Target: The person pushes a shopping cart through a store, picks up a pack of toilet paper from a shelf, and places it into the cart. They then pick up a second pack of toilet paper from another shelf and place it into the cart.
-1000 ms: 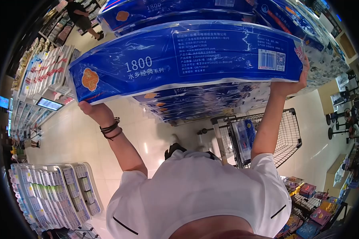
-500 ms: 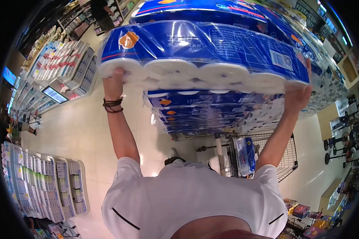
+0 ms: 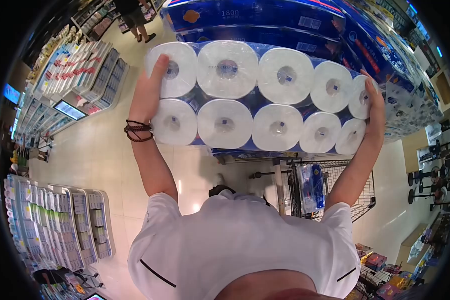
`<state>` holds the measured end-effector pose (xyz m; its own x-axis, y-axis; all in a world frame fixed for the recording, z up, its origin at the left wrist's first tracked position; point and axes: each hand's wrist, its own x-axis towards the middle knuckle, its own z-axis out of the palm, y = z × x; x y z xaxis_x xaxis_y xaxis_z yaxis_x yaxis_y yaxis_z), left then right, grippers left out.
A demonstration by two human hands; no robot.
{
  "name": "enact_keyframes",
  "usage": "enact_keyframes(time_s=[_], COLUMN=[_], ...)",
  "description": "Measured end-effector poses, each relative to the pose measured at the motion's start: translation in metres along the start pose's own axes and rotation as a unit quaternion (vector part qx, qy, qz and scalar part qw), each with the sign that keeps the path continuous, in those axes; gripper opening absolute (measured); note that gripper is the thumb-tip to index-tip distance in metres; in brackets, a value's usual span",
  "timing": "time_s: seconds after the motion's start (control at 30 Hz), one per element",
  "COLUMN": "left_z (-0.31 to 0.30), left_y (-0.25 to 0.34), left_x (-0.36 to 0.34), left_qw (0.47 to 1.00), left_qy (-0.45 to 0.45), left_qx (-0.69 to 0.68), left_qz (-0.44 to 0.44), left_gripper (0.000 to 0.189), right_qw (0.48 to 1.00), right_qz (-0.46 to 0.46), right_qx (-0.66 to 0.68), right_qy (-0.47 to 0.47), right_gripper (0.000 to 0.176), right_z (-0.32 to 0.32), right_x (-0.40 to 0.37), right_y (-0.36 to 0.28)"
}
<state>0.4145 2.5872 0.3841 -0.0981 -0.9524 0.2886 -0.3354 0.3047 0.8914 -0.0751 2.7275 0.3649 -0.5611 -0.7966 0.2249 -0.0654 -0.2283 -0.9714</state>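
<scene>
Between my two hands is a long pack of toilet paper [image 3: 227, 123], wrapped in clear and blue plastic. Its roll ends face me in two rows. My left hand [image 3: 149, 90] grips the left end, with the thumb over the upper corner roll. On the right end my right hand [image 3: 376, 106] presses, its fingertips by the outermost upper roll; part of that hand is out of sight behind the pack. Directly behind stands a stack of blue toilet paper packs [image 3: 255, 15], marked 1800.
A wire shopping cart [image 3: 355, 182] below right holds a blue pack [image 3: 311, 187]. Shelves of boxed goods [image 3: 80, 75] stand at left, with another rack [image 3: 60, 225] lower left. A person [image 3: 133, 20] stands in the far aisle. Floor fans [image 3: 425, 182] are at far right.
The pack has tilted so its roll ends now face me instead of its blue printed side. Both hands stay on its ends. The person at top left has come further into view.
</scene>
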Motion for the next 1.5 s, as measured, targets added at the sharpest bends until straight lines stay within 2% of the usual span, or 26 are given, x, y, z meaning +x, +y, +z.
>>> enact_keyframes(time_s=[0.07, 0.17, 0.27, 0.37, 0.43, 0.47, 0.5, 0.53, 0.57, 0.6, 0.63, 0.7, 0.73, 0.77, 0.8, 0.83, 0.9, 0.97, 1.03, 1.1, 1.17, 1.23, 1.3, 1.37, 1.43, 1.5], left_z=[-0.004, -0.003, 0.0, -0.007, -0.011, -0.011, -0.011, -0.01, -0.001, 0.008, 0.001, -0.009, 0.003, 0.038, 0.076, 0.114, 0.175, 0.233, 0.284, 0.341, 0.386, 0.422, 0.455, 0.479, 0.496, 0.515], left_y=[0.003, 0.003, 0.008, -0.02, -0.035, -0.051, -0.06, -0.069, -0.065, -0.064, -0.079, -0.124, -0.127, -0.104, -0.07, -0.034, 0.023, 0.07, 0.103, 0.103, 0.093, 0.072, 0.043, 0.013, -0.013, -0.035], left_x=[0.0, 0.002, -0.004, 0.001, -0.028, -0.045, -0.063, -0.081, -0.097, -0.105, -0.095, -0.074, -0.067, -0.07, -0.08, -0.094, -0.113, -0.125, -0.135, -0.149, -0.175, -0.196, -0.218, -0.235, -0.249, -0.256], left_qw=[0.999, 1.0, 1.0, 0.993, 0.993, 0.983, 0.981, 0.978, 0.971, 0.965, 0.959, 0.939, 0.931, 0.926, 0.919, 0.909, 0.871, 0.795, 0.681, 0.615, 0.583, 0.551, 0.528, 0.507, 0.495, 0.478], left_qy=[-0.026, -0.018, -0.021, -0.035, -0.021, 0.029, 0.069, 0.1, 0.104, 0.075, 0.028, -0.046, -0.07, -0.08, -0.079, -0.077, -0.093, -0.179, -0.348, -0.355, -0.377, -0.424, -0.445, -0.469, -0.493, -0.501], left_qx=[-0.007, -0.006, -0.014, -0.015, -0.119, -0.18, -0.175, -0.172, -0.177, -0.145, -0.165, -0.209, -0.22, -0.214, -0.195, -0.172, -0.128, -0.12, -0.165, -0.125, -0.095, -0.057, -0.037, -0.028, 0.011, 0.057], left_qz=[-0.038, -0.019, -0.01, 0.109, 0.012, 0.012, 0.041, 0.064, 0.123, 0.207, 0.228, 0.268, 0.284, 0.302, 0.332, 0.371, 0.466, 0.567, 0.623, 0.693, 0.714, 0.716, 0.722, 0.723, 0.716, 0.719], left_gripper=[0.074, 0.07, 0.063, 0.057, 0.053, 0.056, 0.064, 0.069, 0.07, 0.075, 0.071, 0.064, 0.062, 0.06, 0.059, 0.059, 0.059, 0.062, 0.081, 0.085, 0.087, 0.084, 0.079, 0.074, 0.075, 0.077], right_qw=[1.0, 0.999, 0.999, 1.0, 0.995, 0.995, 0.993, 0.988, 0.978, 0.965, 0.951, 0.935, 0.926, 0.928, 0.888, 0.836, 0.851, 0.84, 0.843, 0.844, 0.842, 0.859, 0.885, 0.9, 0.897, 0.892], right_qz=[0.015, 0.04, 0.008, -0.005, -0.091, -0.041, -0.056, -0.111, -0.116, -0.124, -0.135, -0.155, -0.163, -0.187, -0.166, -0.148, -0.078, -0.039, 0.046, 0.205, 0.342, 0.347, 0.341, 0.308, 0.334, 0.327], right_qx=[-0.011, 0.014, -0.039, 0.014, -0.022, 0.048, 0.091, 0.091, 0.144, 0.197, 0.249, 0.249, 0.25, 0.214, 0.291, 0.365, 0.236, 0.204, 0.07, -0.004, 0.083, 0.141, 0.07, 0.113, 0.023, -0.081], right_qy=[-0.001, -0.014, -0.006, -0.022, 0.023, 0.074, 0.042, 0.065, 0.096, 0.117, 0.126, 0.199, 0.233, 0.241, 0.314, 0.382, 0.462, 0.501, 0.532, 0.495, 0.408, 0.349, 0.311, 0.287, 0.288, 0.303], right_gripper=[0.059, 0.058, 0.054, 0.049, 0.045, 0.043, 0.053, 0.051, 0.05, 0.05, 0.05, 0.05, 0.051, 0.051, 0.051, 0.051, 0.04, 0.032, 0.036, 0.049, 0.063, 0.077, 0.077, 0.069, 0.055, 0.047], right_z=[0.001, -0.002, -0.006, -0.015, -0.018, -0.031, -0.034, -0.047, -0.069, -0.087, -0.099, -0.136, -0.156, -0.178, -0.223, -0.241, -0.253, -0.268, -0.302, -0.295, -0.246, -0.201, -0.171, -0.159, -0.139, -0.134], right_x=[0.004, 0.007, 0.009, 0.008, -0.024, -0.038, -0.057, -0.07, -0.082, -0.091, -0.095, -0.111, -0.123, -0.136, -0.139, -0.145, -0.204, -0.234, -0.264, -0.291, -0.308, -0.331, -0.36, -0.394, -0.417, -0.445], right_y=[0.005, 0.006, 0.014, 0.028, 0.025, 0.037, 0.028, 0.035, 0.042, 0.049, 0.054, 0.065, 0.072, 0.085, 0.125, 0.143, 0.163, 0.2, 0.28, 0.316, 0.294, 0.278, 0.293, 0.328, 0.309, 0.344])
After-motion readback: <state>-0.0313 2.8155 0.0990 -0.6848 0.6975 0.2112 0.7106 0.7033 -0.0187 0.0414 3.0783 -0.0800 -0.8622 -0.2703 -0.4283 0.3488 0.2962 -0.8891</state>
